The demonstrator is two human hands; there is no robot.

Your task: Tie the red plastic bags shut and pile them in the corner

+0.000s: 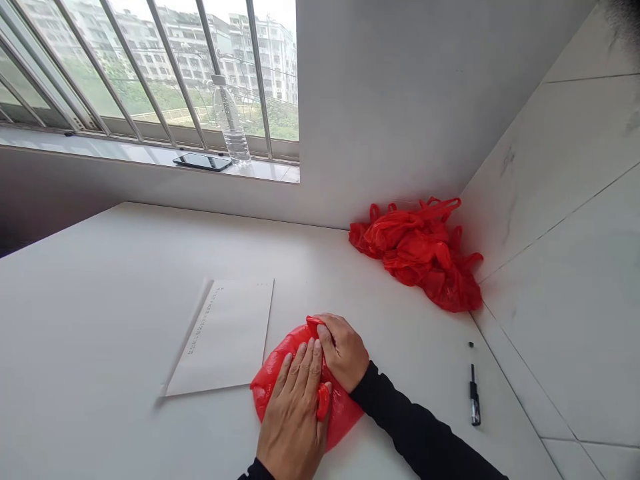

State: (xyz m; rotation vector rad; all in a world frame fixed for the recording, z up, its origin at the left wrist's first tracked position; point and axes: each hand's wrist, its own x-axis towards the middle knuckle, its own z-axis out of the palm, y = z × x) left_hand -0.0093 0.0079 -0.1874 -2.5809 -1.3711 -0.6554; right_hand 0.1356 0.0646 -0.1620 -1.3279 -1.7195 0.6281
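Observation:
A red plastic bag [280, 360] lies bunched on the white table, under both hands. My left hand [295, 413] rests flat on it with its fingers stretched out. A tuft of red plastic pokes up between the thumb and the forefinger. My right hand [345, 350] is closed on the bag's far edge, its thumb pressed against a fold of the plastic. The underside of the bag and the right fingertips are hidden.
Left of the bag lies a printed paper booklet [230, 337]. More red plastic bags [420, 247] are heaped in the back corner. An uncapped marker [475, 403] and its small black cap [471, 345] lie near the right wall. The windowsill holds a phone [203, 162] and a clear bottle [233, 127].

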